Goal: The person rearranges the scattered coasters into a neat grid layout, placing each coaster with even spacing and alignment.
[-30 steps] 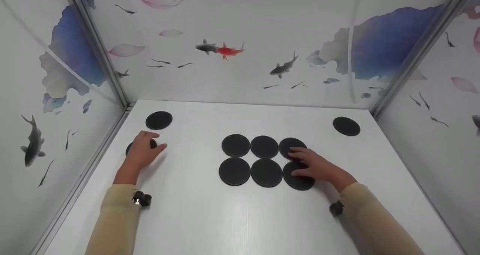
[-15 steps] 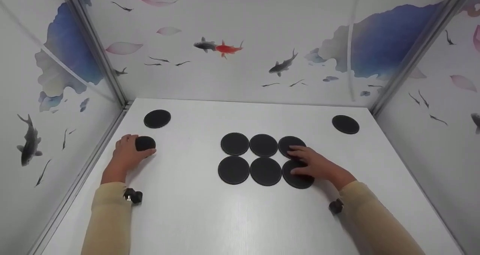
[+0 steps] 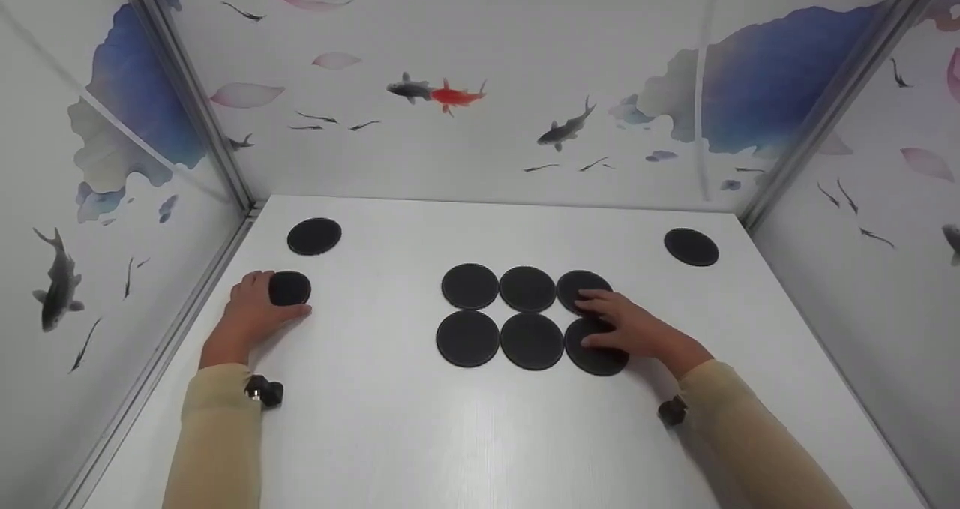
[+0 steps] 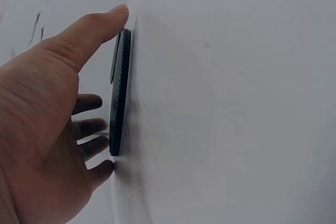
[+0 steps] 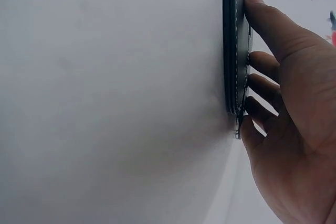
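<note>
A round black coaster [image 3: 289, 288] lies on the table's left side, its left part covered by my left hand [image 3: 251, 314]. That hand grips it across, thumb at its near edge and fingertips at the other side. In the left wrist view the coaster [image 4: 120, 93] appears edge-on, with stitching along its rim. My right hand [image 3: 634, 329] rests its fingertips on the two rightmost coasters of a block in two rows. The thumb touches the near coaster [image 3: 592, 355], and the other fingers touch the far coaster [image 3: 577, 282]. In the right wrist view, that hand's fingers [image 5: 265, 66] look loosely bent.
Left of the right hand, several coasters [image 3: 532, 341] lie edge to edge on the white table [image 3: 375, 434]. Single coasters lie at the back left [image 3: 314, 236] and back right [image 3: 691, 247]. Patterned panels [image 3: 480, 157] enclose the back and sides.
My left hand has shifted left and closed its thumb and fingers around the left coaster, which it was hovering over. My right hand stays where it was.
</note>
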`<state>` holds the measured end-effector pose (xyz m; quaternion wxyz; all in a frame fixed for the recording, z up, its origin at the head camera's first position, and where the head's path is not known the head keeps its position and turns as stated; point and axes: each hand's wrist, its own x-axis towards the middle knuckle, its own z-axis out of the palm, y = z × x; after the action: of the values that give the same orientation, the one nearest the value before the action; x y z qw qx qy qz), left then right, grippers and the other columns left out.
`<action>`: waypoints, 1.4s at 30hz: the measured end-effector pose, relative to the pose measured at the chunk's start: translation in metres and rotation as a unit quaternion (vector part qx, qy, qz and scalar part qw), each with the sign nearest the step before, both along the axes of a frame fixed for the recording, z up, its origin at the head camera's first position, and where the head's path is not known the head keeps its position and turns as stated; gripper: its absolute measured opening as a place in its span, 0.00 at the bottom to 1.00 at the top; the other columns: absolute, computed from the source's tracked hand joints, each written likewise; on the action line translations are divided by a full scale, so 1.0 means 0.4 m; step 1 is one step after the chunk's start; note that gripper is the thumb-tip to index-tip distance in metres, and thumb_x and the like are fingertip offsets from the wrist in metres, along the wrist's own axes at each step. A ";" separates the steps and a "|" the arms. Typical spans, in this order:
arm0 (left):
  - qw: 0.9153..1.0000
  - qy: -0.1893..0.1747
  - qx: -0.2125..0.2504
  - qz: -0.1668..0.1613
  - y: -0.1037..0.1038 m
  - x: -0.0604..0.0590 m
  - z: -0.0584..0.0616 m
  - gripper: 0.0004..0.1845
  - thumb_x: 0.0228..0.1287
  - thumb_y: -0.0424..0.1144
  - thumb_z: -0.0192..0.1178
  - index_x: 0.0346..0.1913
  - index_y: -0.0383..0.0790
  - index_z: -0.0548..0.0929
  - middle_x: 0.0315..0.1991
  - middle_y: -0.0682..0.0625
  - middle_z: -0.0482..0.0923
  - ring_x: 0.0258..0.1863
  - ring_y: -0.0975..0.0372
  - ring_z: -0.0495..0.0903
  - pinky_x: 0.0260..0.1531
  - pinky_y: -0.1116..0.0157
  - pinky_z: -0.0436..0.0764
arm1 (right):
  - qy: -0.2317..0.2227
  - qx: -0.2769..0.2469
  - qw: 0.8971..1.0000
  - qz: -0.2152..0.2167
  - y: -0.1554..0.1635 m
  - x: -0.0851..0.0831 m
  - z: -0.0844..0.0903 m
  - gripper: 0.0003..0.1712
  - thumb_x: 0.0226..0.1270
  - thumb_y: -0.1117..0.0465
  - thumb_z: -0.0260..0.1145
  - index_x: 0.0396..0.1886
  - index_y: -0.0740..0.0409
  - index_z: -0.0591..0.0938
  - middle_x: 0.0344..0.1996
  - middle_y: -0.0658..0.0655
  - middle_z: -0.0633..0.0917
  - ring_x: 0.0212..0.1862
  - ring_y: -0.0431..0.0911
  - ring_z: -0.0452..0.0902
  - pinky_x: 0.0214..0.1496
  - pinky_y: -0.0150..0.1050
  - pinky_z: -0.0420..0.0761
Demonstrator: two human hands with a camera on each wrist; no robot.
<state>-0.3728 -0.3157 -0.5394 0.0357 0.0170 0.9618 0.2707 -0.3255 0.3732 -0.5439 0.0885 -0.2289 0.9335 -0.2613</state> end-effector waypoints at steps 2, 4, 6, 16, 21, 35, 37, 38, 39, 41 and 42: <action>1.000 0.003 -0.001 -0.002 -0.003 0.000 0.000 0.63 0.69 0.63 0.74 0.84 0.21 0.53 0.82 0.18 0.48 0.81 0.24 0.49 0.76 0.26 0.60 | 0.001 -0.001 1.000 0.001 0.000 0.000 -0.001 0.44 0.74 0.43 0.79 0.81 0.57 0.77 0.85 0.61 0.67 0.85 0.68 0.56 0.83 0.70 0.61; 1.000 0.005 -0.001 -0.001 -0.006 0.001 -0.001 0.61 0.69 0.62 0.74 0.84 0.21 0.55 0.81 0.18 0.49 0.80 0.24 0.50 0.76 0.27 0.61 | 0.002 -0.002 1.000 0.001 -0.001 -0.001 0.000 0.44 0.74 0.43 0.79 0.81 0.57 0.77 0.85 0.61 0.67 0.85 0.68 0.56 0.82 0.70 0.61; 1.000 0.004 0.003 0.003 -0.008 0.004 -0.003 0.59 0.70 0.62 0.74 0.83 0.22 0.57 0.81 0.20 0.52 0.80 0.25 0.53 0.76 0.28 0.62 | 0.002 -0.003 1.000 0.003 -0.002 -0.001 0.000 0.44 0.74 0.43 0.79 0.81 0.57 0.77 0.85 0.61 0.67 0.85 0.68 0.56 0.83 0.70 0.61; 1.000 0.012 0.011 0.007 -0.012 0.002 -0.009 0.55 0.70 0.61 0.74 0.81 0.21 0.62 0.79 0.22 0.58 0.77 0.28 0.59 0.76 0.30 0.65 | -0.002 0.000 1.000 0.004 0.002 -0.005 -0.004 0.45 0.74 0.43 0.78 0.82 0.57 0.76 0.85 0.60 0.67 0.86 0.67 0.56 0.83 0.69 0.60; 1.000 0.019 0.010 0.006 -0.006 0.001 -0.006 0.54 0.70 0.60 0.74 0.80 0.21 0.65 0.77 0.22 0.61 0.75 0.29 0.62 0.75 0.31 0.67 | -0.014 -0.007 1.000 0.000 0.001 -0.001 0.000 0.45 0.74 0.43 0.79 0.82 0.57 0.76 0.86 0.60 0.66 0.86 0.67 0.54 0.84 0.69 0.60; 1.000 0.015 -0.012 -0.021 0.022 0.002 0.011 0.51 0.67 0.58 0.75 0.78 0.23 0.68 0.75 0.26 0.64 0.72 0.33 0.65 0.72 0.33 0.70 | -0.017 0.002 1.000 -0.005 -0.004 -0.002 0.012 0.45 0.74 0.42 0.78 0.83 0.55 0.75 0.86 0.60 0.65 0.87 0.67 0.54 0.84 0.69 0.60; 0.999 0.012 -0.011 -0.030 0.032 0.001 0.012 0.52 0.67 0.59 0.75 0.79 0.24 0.68 0.76 0.26 0.63 0.73 0.34 0.65 0.72 0.33 0.71 | -0.016 0.002 1.000 -0.005 -0.004 -0.004 0.011 0.45 0.74 0.42 0.78 0.83 0.55 0.75 0.86 0.59 0.65 0.87 0.67 0.54 0.84 0.69 0.60; 0.999 0.012 -0.010 -0.035 0.037 0.000 0.013 0.52 0.67 0.59 0.75 0.79 0.25 0.69 0.76 0.26 0.63 0.73 0.34 0.65 0.72 0.33 0.71 | -0.015 0.002 1.000 -0.005 -0.004 -0.004 0.010 0.45 0.74 0.42 0.78 0.83 0.55 0.75 0.86 0.59 0.65 0.87 0.67 0.54 0.84 0.69 0.60; 0.999 0.014 -0.009 -0.040 0.043 0.000 0.013 0.52 0.67 0.60 0.75 0.79 0.25 0.69 0.76 0.27 0.64 0.73 0.34 0.66 0.73 0.33 0.71 | -0.015 0.001 1.000 -0.004 -0.003 -0.005 0.008 0.45 0.74 0.42 0.78 0.83 0.55 0.75 0.86 0.59 0.65 0.87 0.67 0.54 0.84 0.69 0.60; 0.999 0.017 -0.004 -0.050 0.056 -0.001 0.013 0.51 0.66 0.60 0.76 0.79 0.27 0.70 0.76 0.28 0.65 0.73 0.36 0.67 0.73 0.34 0.71 | -0.013 0.001 1.000 -0.002 -0.003 -0.005 0.004 0.45 0.74 0.42 0.79 0.83 0.55 0.75 0.86 0.59 0.65 0.86 0.67 0.54 0.84 0.68 0.60; 0.998 0.020 -0.001 -0.057 0.063 -0.001 0.013 0.51 0.66 0.61 0.76 0.79 0.28 0.71 0.76 0.29 0.66 0.73 0.36 0.67 0.73 0.34 0.71 | -0.013 0.001 1.000 -0.002 -0.002 -0.005 0.003 0.46 0.74 0.42 0.79 0.83 0.56 0.75 0.86 0.59 0.65 0.86 0.67 0.54 0.84 0.68 0.60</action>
<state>-0.3731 -0.2906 -0.5341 0.0320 0.0776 0.9601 0.2669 -0.3273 0.3722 -0.5428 0.1002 -0.2235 0.9331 -0.2633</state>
